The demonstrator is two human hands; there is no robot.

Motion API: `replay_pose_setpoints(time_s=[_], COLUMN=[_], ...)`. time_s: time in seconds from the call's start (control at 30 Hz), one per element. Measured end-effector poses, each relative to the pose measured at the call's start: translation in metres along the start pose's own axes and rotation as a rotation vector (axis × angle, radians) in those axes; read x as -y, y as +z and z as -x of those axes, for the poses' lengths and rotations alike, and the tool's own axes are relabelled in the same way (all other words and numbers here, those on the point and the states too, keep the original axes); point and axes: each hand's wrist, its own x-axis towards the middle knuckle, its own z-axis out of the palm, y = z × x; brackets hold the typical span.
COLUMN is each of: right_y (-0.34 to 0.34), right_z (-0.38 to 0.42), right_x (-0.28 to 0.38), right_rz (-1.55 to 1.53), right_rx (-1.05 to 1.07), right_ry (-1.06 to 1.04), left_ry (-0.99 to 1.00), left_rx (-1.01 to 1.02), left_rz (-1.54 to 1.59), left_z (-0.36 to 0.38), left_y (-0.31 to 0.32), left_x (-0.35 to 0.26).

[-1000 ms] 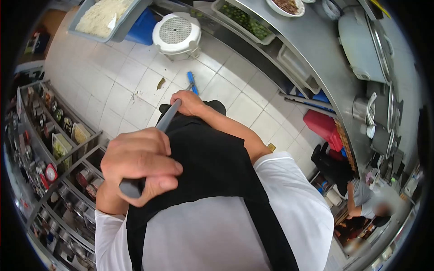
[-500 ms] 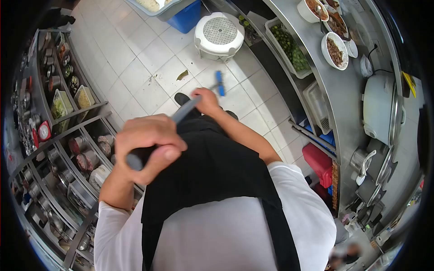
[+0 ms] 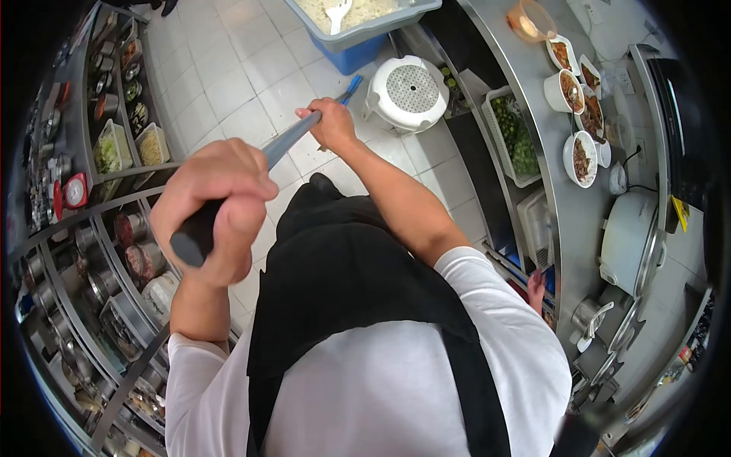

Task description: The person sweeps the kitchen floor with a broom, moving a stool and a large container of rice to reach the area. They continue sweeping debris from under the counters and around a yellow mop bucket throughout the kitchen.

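Both fists clamp the mop handle (image 3: 285, 141) — left hand (image 3: 217, 206) top, right hand (image 3: 329, 123) lower — slanting floorward.

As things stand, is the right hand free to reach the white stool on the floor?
Probably not: the right hand is closed on the mop handle, though the stool stands close by with bare floor between.

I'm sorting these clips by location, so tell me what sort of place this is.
Most likely a restaurant or canteen kitchen. A steel counter carries bowls of cooked food and a rice cooker, a shelf rack holds pots and food tubs, and both hands grip a long handle over the tiled floor.
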Motion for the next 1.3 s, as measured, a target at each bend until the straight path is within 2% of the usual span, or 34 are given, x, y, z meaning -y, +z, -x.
replay_pose_setpoints(time_s=[0.03,0.13,0.17,0.3,0.47,0.6,0.77,0.83,0.93,1.03,1.13,1.3], right_y=[0.0,-0.002,-0.003,-0.005,-0.018,-0.016,0.003,0.011,0.011,0.014,0.013,0.011], right_z=[-0.006,-0.008,-0.005,0.021,0.062,0.078,0.065,0.061,0.057,0.057,0.045,0.017], right_x=[-0.005,-0.003,0.003,0.017,0.013,0.02,0.053,0.058,0.058,0.054,0.045,-0.018], right_rz=[0.029,0.127,0.144,0.196,0.32,0.368,0.29,0.235,0.187,0.181,0.206,0.277], right_rx=[-0.016,-0.012,-0.003,0.062,0.137,0.29,0.574,0.65,0.68,0.507,0.325,0.187], right_ry=[0.015,0.049,0.055,0.102,0.159,0.109,0.127,0.163,0.099,0.005,-0.018,0.057], left_ry=[0.057,0.007,0.021,-0.002,-0.071,-0.123,-0.118,-0.131,-0.14,-0.096,-0.002,-0.086], left_rx=[0.029,0.03,0.066,0.18,0.174,0.049,0.153,0.158,0.215,0.216,0.32,0.177], left_rz=[0.027,0.231,0.211,0.339,0.442,0.554,0.535,0.49,0.448,0.393,0.371,0.349], left_z=[-0.004,-0.018,-0.023,-0.03,-0.027,-0.027,-0.045,-0.048,-0.051,-0.055,-0.058,-0.04], left_y=[-0.008,-0.036,-0.041,-0.071,-0.087,-0.102,-0.122,-0.121,-0.122,-0.122,-0.111,-0.077], left_x=[0.012,0.025,0.021,0.023,0.037,0.034,0.026,0.023,0.019,0.011,0.012,0.053])
